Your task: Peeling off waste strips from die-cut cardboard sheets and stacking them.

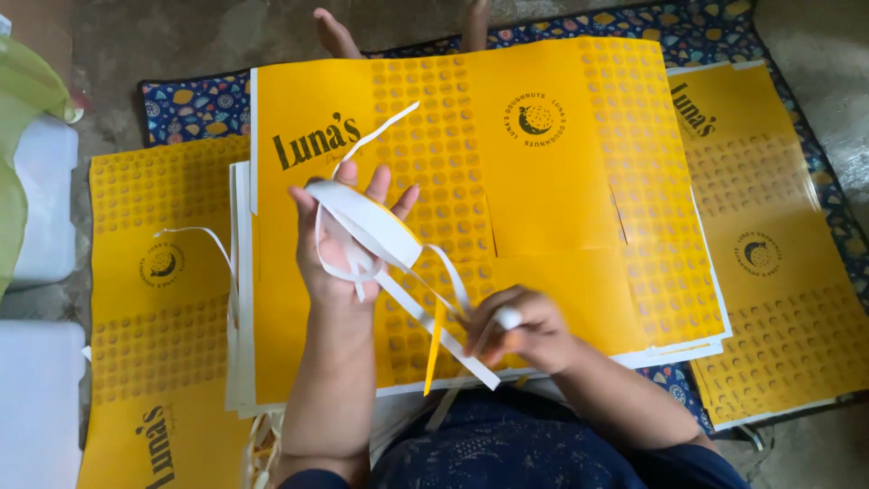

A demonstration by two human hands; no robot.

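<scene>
Concrete floor shows around a patterned blue mat [195,104], where I see yellow printed sheets [543,208] stacked flat. At nine o'clock a white foam block [41,199] sits apart. My left hand [339,249] has its grip half open, fingers spread, with a roll of white tape [367,222] looped over it. At five o'clock from it, my right hand [520,330] pinches the tape's loose strips closed. I judge I'm peeling backing; next needs a steady pull.
</scene>
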